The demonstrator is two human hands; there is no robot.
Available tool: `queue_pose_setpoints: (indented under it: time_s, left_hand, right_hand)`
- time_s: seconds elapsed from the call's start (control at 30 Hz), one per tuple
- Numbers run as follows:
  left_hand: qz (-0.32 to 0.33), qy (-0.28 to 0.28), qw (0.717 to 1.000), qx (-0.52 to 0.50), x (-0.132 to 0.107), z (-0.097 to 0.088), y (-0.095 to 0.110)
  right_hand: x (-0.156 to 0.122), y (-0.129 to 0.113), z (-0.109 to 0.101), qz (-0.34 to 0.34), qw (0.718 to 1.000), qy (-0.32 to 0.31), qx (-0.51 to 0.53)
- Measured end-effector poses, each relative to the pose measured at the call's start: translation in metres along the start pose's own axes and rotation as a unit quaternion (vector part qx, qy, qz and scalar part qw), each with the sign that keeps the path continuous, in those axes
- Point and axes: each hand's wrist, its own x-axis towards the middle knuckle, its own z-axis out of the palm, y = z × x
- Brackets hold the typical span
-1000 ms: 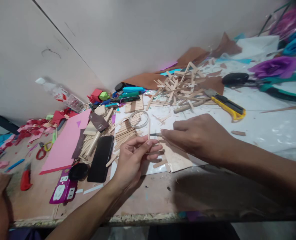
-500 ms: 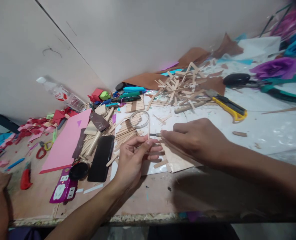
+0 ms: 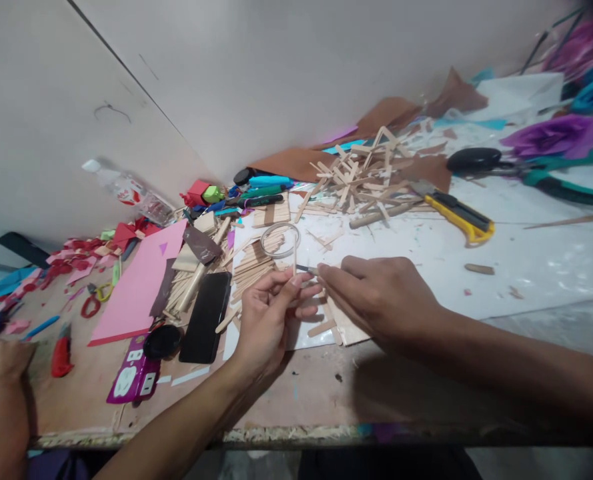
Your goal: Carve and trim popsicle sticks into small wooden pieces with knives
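Observation:
Pinched between thumb and fingers of my left hand [image 3: 269,310] is a slim wooden craft stick [image 3: 295,255], held upright. My right hand [image 3: 389,290] grips a small thin-bladed tool, which looks like a craft knife [image 3: 305,269]; its dark tip meets the stick just above my left fingertips. Most of its handle is hidden in my fingers. Behind the stick lies a roll of clear tape [image 3: 280,228], and loose craft sticks [image 3: 253,267] are spread beside it. Below my hands rests a wooden board [image 3: 349,327].
A phone [image 3: 205,319], a purple power strip [image 3: 134,373] and pink paper [image 3: 139,280] lie left. A heap of craft sticks [image 3: 356,170] stands behind, with a yellow box cutter [image 3: 459,217] and green-handled pliers [image 3: 551,180] right. Another person's hand [image 3: 1,367] rests at far left.
My right hand has shifted slightly down and left, and the blade is now tilted against the stick. My left hand keeps its pinch. The view has moved a little.

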Motion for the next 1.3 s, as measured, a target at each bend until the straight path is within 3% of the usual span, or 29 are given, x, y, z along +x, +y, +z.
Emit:
queue_pose_setpoints:
  time_s: [0.23,0.43,0.5,0.77,0.97,1.3]
  left_hand:
    - [-0.008,-0.001,1.0,-0.007,0.001,0.002,0.0]
    - [-0.021,-0.022,0.999,0.016,0.001,0.0,-0.012]
    - [-0.016,-0.024,0.999,0.027,0.001,-0.001,-0.016]
    - [0.065,-0.032,0.984,0.161,-0.003,-0.003,-0.017]
    - [0.054,-0.032,0.993,0.102,-0.001,-0.004,-0.018]
    - [0.029,-0.043,0.997,0.059,-0.001,-0.002,-0.018]
  right_hand:
    - [0.002,-0.001,-0.002,0.014,0.999,-0.029,0.001]
    - [0.014,0.012,-0.021,0.01,0.986,-0.164,-0.003]
    - [0.018,0.019,-0.026,0.012,0.983,-0.183,0.007]
    - [0.02,0.049,-0.036,-0.048,0.983,-0.14,0.111]
    - [0.019,0.057,-0.038,-0.054,0.988,-0.093,0.113]
    - [0.02,0.039,-0.037,-0.059,0.989,-0.135,-0.002]
